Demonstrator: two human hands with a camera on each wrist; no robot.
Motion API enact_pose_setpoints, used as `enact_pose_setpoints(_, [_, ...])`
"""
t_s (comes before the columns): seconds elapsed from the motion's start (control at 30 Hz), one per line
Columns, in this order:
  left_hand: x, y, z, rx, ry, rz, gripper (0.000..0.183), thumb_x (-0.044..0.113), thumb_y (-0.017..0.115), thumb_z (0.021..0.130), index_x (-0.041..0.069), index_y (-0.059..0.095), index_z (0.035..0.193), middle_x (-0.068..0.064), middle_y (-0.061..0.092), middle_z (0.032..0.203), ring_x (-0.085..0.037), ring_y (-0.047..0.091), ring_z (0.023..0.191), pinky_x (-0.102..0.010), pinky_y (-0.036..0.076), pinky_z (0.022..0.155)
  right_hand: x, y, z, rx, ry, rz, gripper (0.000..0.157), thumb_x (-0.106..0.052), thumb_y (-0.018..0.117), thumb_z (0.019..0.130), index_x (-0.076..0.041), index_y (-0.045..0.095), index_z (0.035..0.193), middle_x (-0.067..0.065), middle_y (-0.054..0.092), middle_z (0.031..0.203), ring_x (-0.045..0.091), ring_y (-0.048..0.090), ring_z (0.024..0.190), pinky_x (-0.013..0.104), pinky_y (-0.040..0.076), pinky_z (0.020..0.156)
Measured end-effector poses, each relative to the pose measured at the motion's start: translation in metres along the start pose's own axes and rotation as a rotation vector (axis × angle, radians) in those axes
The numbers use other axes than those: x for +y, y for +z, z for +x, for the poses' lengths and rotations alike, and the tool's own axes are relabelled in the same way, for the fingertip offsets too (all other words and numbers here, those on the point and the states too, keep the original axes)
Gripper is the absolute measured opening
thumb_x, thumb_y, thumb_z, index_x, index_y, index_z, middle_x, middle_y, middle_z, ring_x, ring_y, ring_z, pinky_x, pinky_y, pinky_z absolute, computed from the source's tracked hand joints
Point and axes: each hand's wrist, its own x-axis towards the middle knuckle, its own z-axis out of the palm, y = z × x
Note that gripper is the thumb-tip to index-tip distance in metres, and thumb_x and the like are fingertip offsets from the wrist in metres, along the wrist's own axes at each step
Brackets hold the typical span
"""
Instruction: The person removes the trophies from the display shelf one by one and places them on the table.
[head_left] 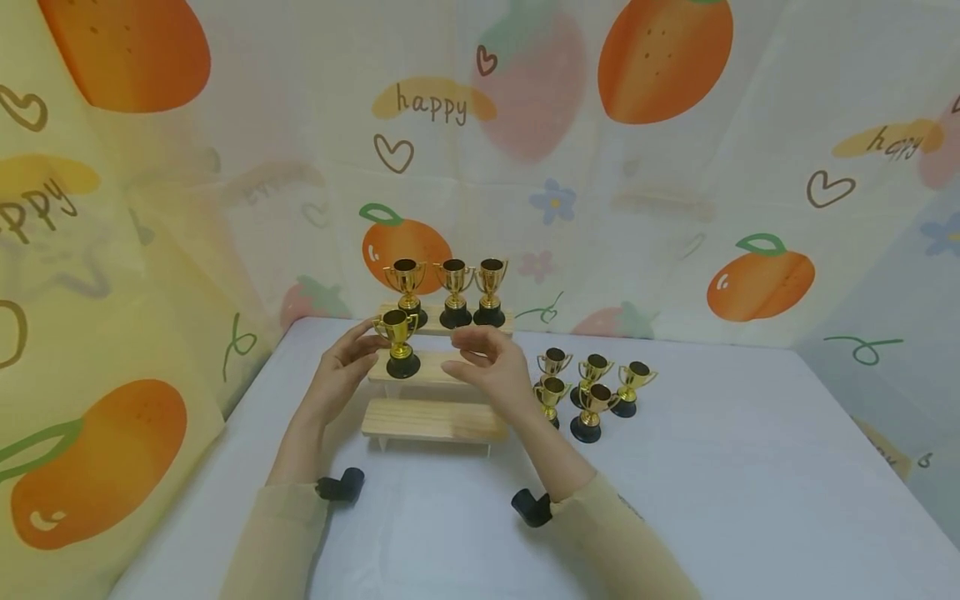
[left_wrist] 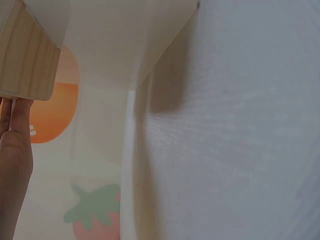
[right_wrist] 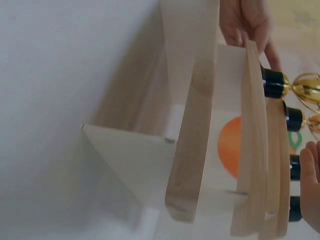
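A gold trophy cup (head_left: 399, 337) with a black base stands upright at the left end of the middle wooden step (head_left: 442, 367). My left hand (head_left: 341, 371) is close on its left side, fingers loosely bent around the air beside it; in the left wrist view the fingers (left_wrist: 20, 117) are right at the wooden step's end. To the right of that cup, my right hand (head_left: 491, 367) hovers over the same step with relaxed fingers and nothing held. In the right wrist view the cup's black base (right_wrist: 273, 82) sits flat on the board.
Three more trophy cups (head_left: 454, 287) stand in a row on the top step behind. The lowest step (head_left: 435, 421) is nearest me. Several trophy cups (head_left: 592, 400) are grouped on the white tablecloth (head_left: 720, 450) right of the stand. A printed curtain (head_left: 315, 167) hangs behind.
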Motion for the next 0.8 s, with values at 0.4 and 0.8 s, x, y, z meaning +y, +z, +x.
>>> enact_pose_setpoints(0.4, [0.000,0.000,0.002,0.002,-0.006,-0.002,0.055,0.005,0.050,0.102,0.026,0.040,0.151,0.011,0.063,0.118,-0.004,0.055,0.118,-0.013,0.042,0.097,0.000,0.026,0.020,0.026,0.002,0.031,0.049,-0.009,0.080,0.081,-0.002,0.061,0.126,0.016,0.065,0.129,0.030,0.062,0.121,0.034,0.051,0.102])
enact_pose_setpoints(0.8, [-0.001,-0.001,0.003,0.009,-0.038,0.022,0.055,0.007,0.049,0.102,0.027,0.038,0.152,0.015,0.061,0.119,-0.001,0.054,0.118,-0.012,0.040,0.098,0.000,0.043,0.034,0.008,0.049,0.055,0.049,-0.010,0.080,0.081,-0.008,0.062,0.127,0.013,0.066,0.127,0.030,0.063,0.120,0.032,0.052,0.101])
